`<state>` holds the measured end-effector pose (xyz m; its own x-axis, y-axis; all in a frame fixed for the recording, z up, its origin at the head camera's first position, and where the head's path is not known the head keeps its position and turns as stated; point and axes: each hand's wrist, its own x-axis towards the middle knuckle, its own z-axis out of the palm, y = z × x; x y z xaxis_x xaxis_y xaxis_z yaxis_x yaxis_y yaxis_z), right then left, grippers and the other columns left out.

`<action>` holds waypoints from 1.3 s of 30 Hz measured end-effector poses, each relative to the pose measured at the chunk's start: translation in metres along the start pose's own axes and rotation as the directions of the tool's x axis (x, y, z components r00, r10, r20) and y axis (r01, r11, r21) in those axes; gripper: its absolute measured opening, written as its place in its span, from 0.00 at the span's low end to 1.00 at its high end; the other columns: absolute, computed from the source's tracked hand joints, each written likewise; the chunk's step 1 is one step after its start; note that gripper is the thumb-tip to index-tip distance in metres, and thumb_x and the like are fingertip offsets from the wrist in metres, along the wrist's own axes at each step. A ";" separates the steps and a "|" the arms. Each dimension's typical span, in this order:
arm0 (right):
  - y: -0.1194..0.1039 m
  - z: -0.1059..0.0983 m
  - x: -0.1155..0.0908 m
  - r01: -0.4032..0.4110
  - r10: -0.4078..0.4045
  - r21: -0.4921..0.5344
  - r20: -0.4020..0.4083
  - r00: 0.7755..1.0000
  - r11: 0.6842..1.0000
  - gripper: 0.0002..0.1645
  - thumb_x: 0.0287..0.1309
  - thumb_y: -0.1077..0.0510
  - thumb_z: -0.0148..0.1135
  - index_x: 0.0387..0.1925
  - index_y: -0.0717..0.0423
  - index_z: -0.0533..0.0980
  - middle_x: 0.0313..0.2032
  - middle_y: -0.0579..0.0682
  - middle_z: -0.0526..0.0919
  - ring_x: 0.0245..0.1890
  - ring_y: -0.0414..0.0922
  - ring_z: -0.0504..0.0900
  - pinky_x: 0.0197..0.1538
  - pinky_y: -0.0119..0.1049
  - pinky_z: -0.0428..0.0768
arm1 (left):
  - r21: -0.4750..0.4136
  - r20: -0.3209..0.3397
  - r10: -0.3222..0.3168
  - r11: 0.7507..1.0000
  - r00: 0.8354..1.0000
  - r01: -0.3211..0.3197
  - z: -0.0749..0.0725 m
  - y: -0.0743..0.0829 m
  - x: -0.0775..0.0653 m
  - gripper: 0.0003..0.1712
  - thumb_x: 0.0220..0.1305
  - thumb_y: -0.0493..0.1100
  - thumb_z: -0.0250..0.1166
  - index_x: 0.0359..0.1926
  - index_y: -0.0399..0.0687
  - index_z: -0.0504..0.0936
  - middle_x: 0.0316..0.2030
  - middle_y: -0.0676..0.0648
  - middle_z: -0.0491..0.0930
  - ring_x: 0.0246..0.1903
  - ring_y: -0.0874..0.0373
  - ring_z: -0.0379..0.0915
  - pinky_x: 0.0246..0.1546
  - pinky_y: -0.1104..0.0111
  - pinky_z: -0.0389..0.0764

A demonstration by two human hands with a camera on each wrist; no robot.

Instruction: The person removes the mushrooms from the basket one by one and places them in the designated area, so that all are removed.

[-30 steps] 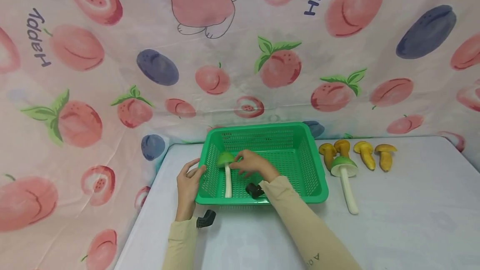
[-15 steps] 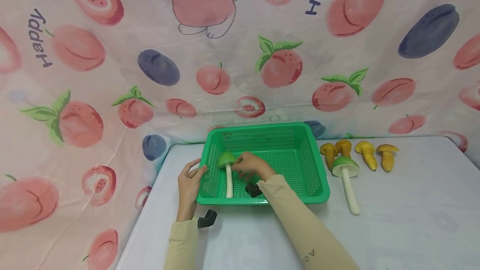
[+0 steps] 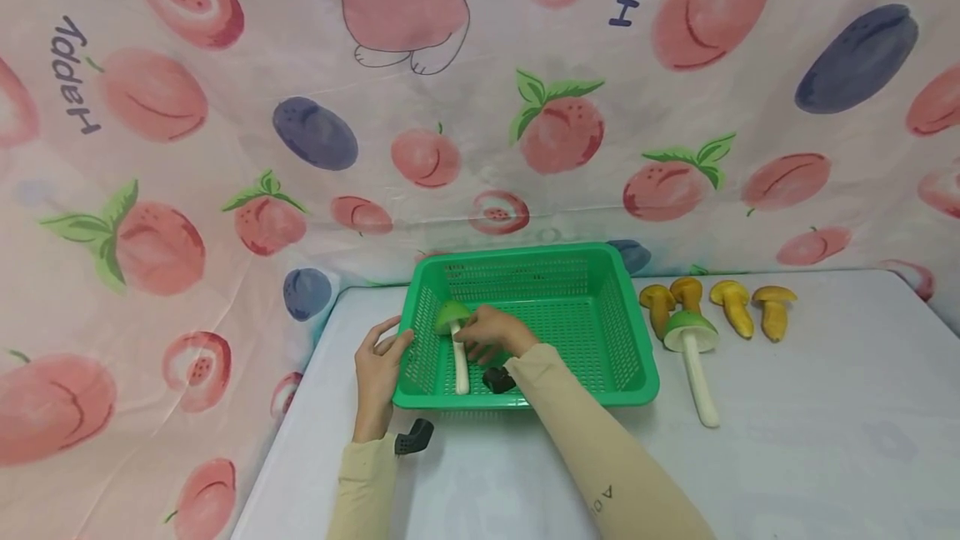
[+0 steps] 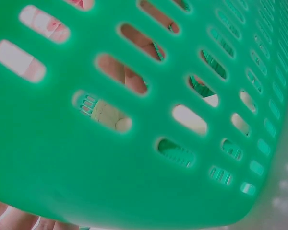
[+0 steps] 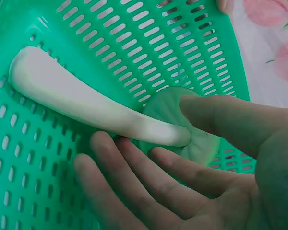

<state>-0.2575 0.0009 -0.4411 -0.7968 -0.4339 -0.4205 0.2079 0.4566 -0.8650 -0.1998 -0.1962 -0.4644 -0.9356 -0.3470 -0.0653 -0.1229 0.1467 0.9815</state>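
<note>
A green plastic basket with slotted walls stands on the table. My left hand holds its left rim; in the left wrist view the basket's wall fills most of the picture, with fingertips at its edge. Inside, at the left end, lies a toy mushroom with a green cap and long white stem. My right hand is at it. In the right wrist view the thumb reaches over the mushroom's cap, while loosely extended fingers lie along the stem.
Right of the basket lies another green-capped mushroom. Several smaller yellow-brown mushrooms sit behind it near the back edge. A fruit-printed cloth hangs behind the white table.
My right hand has moved slightly left and down onto the mushroom's stem, and the stem's lower end has shifted a little right. The left hand stays at the basket rim.
</note>
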 end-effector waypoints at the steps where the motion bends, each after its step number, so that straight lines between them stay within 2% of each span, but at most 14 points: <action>1: 0.000 0.000 0.001 -0.002 0.002 0.001 -0.002 1.000 1.000 0.24 0.70 0.56 0.58 0.59 0.71 0.74 0.49 0.64 0.83 0.48 0.59 0.84 0.47 0.48 0.84 | 0.000 0.002 -0.001 1.000 1.000 0.001 0.000 0.000 0.000 0.22 0.66 0.49 0.68 0.60 0.55 0.79 0.47 0.41 0.86 0.40 0.59 0.81 0.42 0.69 0.78; 6: 0.002 0.001 0.003 0.002 -0.002 0.034 0.016 1.000 0.999 0.23 0.70 0.58 0.56 0.59 0.71 0.73 0.49 0.64 0.82 0.49 0.60 0.83 0.49 0.49 0.83 | 0.007 0.003 0.003 1.000 1.000 -0.003 0.000 -0.001 0.001 0.23 0.65 0.50 0.68 0.60 0.55 0.79 0.48 0.42 0.86 0.42 0.58 0.80 0.45 0.67 0.76; 12: 0.003 0.001 0.005 0.001 -0.004 0.075 0.046 0.999 0.997 0.22 0.70 0.61 0.56 0.59 0.73 0.71 0.47 0.65 0.81 0.49 0.62 0.83 0.50 0.51 0.82 | 0.003 0.007 -0.006 1.000 1.000 0.006 -0.001 0.000 0.000 0.23 0.65 0.50 0.68 0.60 0.55 0.79 0.49 0.41 0.85 0.42 0.59 0.81 0.45 0.67 0.77; 17: 0.002 0.002 0.004 0.005 -0.010 0.095 0.054 0.998 0.995 0.26 0.69 0.62 0.56 0.63 0.74 0.67 0.49 0.67 0.79 0.46 0.61 0.84 0.48 0.50 0.83 | 0.006 0.003 0.003 1.000 1.000 -0.003 -0.002 0.000 0.000 0.23 0.65 0.51 0.68 0.60 0.55 0.79 0.48 0.42 0.86 0.43 0.60 0.81 0.48 0.65 0.74; 22: 0.002 0.001 0.004 -0.002 -0.005 0.135 0.051 0.999 0.991 0.31 0.66 0.66 0.58 0.67 0.74 0.61 0.52 0.69 0.76 0.48 0.61 0.84 0.45 0.48 0.85 | 0.003 0.008 0.006 1.000 1.000 -0.006 -0.001 0.000 0.000 0.24 0.65 0.51 0.68 0.61 0.55 0.79 0.49 0.41 0.85 0.42 0.59 0.81 0.47 0.66 0.76; 28: 0.002 0.000 0.004 0.007 -0.011 0.129 0.027 1.000 0.992 0.29 0.65 0.68 0.60 0.64 0.71 0.64 0.49 0.67 0.78 0.47 0.60 0.84 0.43 0.46 0.85 | -0.003 0.013 -0.003 1.000 1.000 0.003 -0.001 0.002 0.000 0.24 0.65 0.50 0.68 0.61 0.55 0.78 0.49 0.41 0.85 0.40 0.61 0.81 0.43 0.70 0.77; 33: 0.001 0.000 0.002 0.019 -0.021 0.117 0.012 1.000 0.993 0.29 0.65 0.68 0.59 0.65 0.71 0.64 0.50 0.67 0.77 0.47 0.60 0.84 0.44 0.47 0.85 | -0.007 0.013 0.002 1.000 1.000 -0.002 -0.001 0.002 -0.001 0.24 0.65 0.51 0.68 0.61 0.54 0.78 0.50 0.41 0.85 0.41 0.60 0.81 0.44 0.69 0.77; 39: 0.001 0.000 0.001 0.030 -0.030 0.127 -0.004 1.000 0.991 0.29 0.64 0.69 0.60 0.65 0.69 0.66 0.49 0.67 0.78 0.47 0.59 0.84 0.45 0.48 0.84 | -0.012 0.009 0.001 1.000 1.000 -0.001 -0.001 0.001 -0.001 0.23 0.66 0.50 0.68 0.61 0.54 0.79 0.50 0.39 0.85 0.39 0.59 0.82 0.40 0.69 0.79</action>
<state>-0.2580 0.0007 -0.4424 -0.8052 -0.4441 -0.3930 0.2540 0.3407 -0.9052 -0.1989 -0.1964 -0.4634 -0.9386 -0.3386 -0.0661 -0.1181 0.1355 0.9837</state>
